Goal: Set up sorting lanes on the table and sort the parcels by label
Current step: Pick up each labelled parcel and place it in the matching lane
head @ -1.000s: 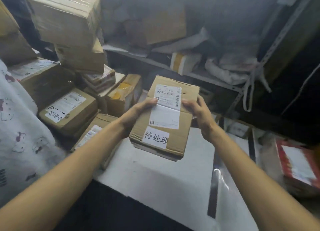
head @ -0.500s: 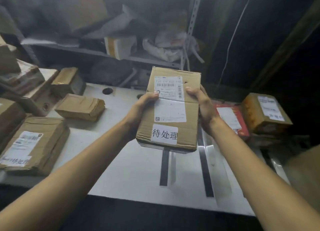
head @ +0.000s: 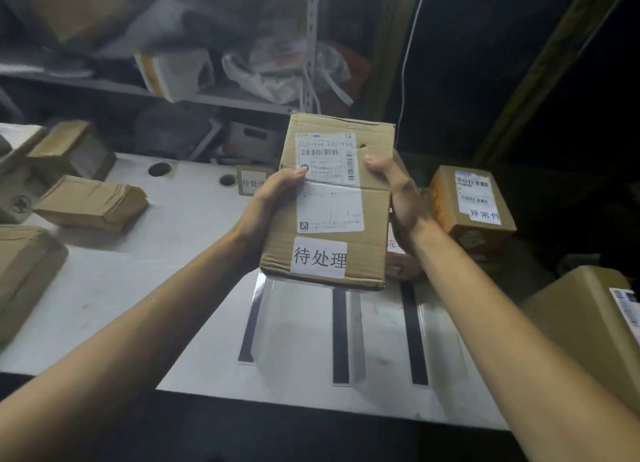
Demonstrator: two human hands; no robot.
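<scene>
Two-handed hold recorded. Left grip (head: pixel 273 198) curled on left edge of parcel (head: pixel 337 205), held clear above table (head: pixel 166 264) lane strips (head: pixel 341 337); right grip (head: pixel 398 191) curled on right edge. We judge it stiff, light; side edges suit hold.

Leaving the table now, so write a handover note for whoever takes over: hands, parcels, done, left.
Left hand and right hand both grip the 待处理 parcel, held above the table.
Done: three tape strips mark lanes; a lane card stands at the far edge, an 异常件 parcel at the right.
Left: set the held parcel down in its lane; sort the brown parcels at the left.
</scene>
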